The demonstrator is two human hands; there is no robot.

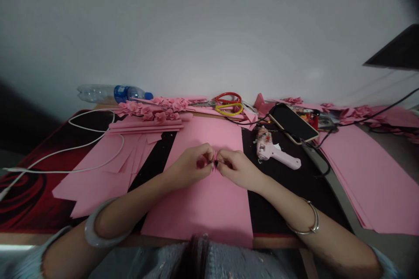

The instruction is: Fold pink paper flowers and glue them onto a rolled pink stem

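2 forearms (144, 198) converge forward, left grip (191, 163) and right grip (241, 168) side by side, fingers (225, 155) pinched.

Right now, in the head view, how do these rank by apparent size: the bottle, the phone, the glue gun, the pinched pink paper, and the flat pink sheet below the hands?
Largest to smallest:
1. Flat pink sheet
2. Bottle
3. Phone and glue gun: too alike to rank
4. Pinched pink paper, partly hidden
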